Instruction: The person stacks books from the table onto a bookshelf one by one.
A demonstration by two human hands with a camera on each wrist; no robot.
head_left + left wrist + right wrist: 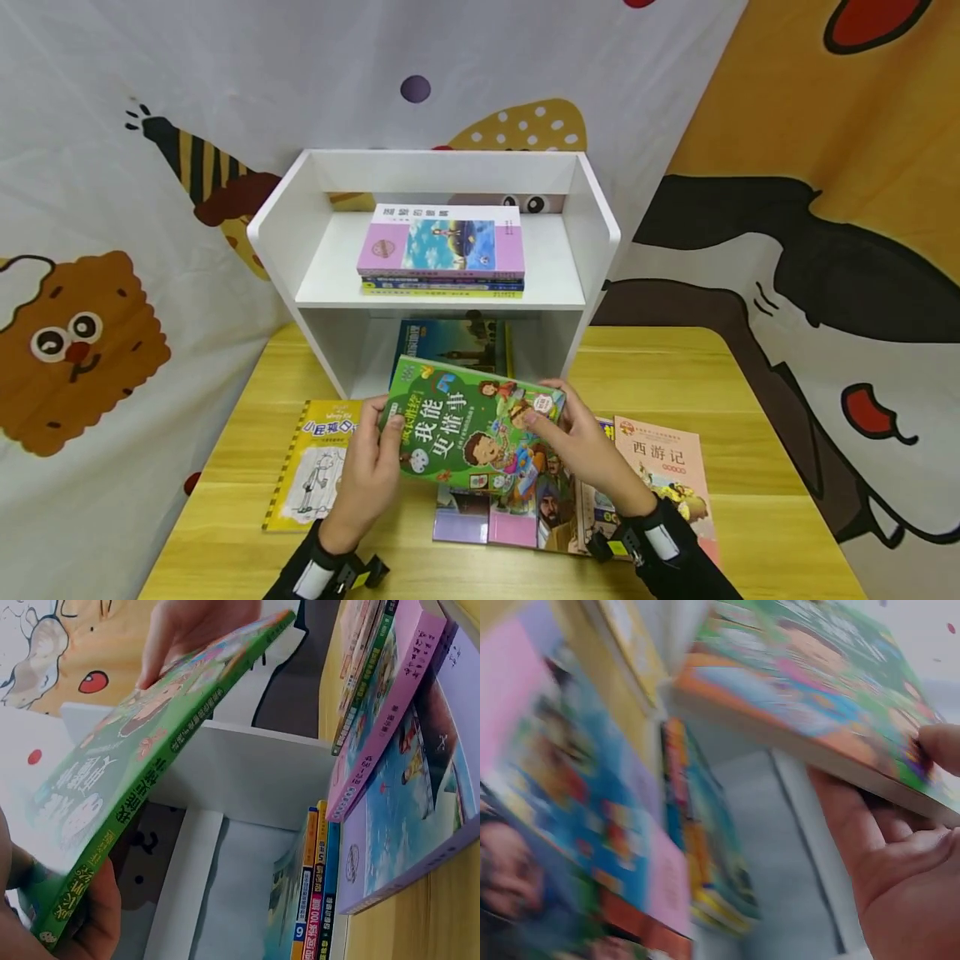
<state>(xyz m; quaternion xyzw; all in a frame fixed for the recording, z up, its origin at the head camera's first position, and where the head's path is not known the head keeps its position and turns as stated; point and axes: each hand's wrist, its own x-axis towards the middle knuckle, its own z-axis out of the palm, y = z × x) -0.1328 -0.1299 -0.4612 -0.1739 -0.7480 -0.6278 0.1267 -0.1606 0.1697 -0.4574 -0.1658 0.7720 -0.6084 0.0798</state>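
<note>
Our left hand (369, 467) and right hand (581, 442) both grip the green book with cartoon kids on its cover (480, 425), thumbs on top, and we're holding it right in front of the white two-tier shelf (555, 250). Looks partly done to us: a stack topped by a pink-and-white book (442, 242) sits up top, and a teal-covered book (450, 342) lies below. On the yellowish wooden table (637, 354) we've got a yellow book with a line drawing (318, 475) plus an overlapping row of colourful books (513, 525), so those seem left. Head view doesn't show the lower spines (321, 877); our left-wrist cam does. Right-wrist's blurry, but it catches page edges (772, 737) and our fingers (847, 817) tucked underneath.
</note>
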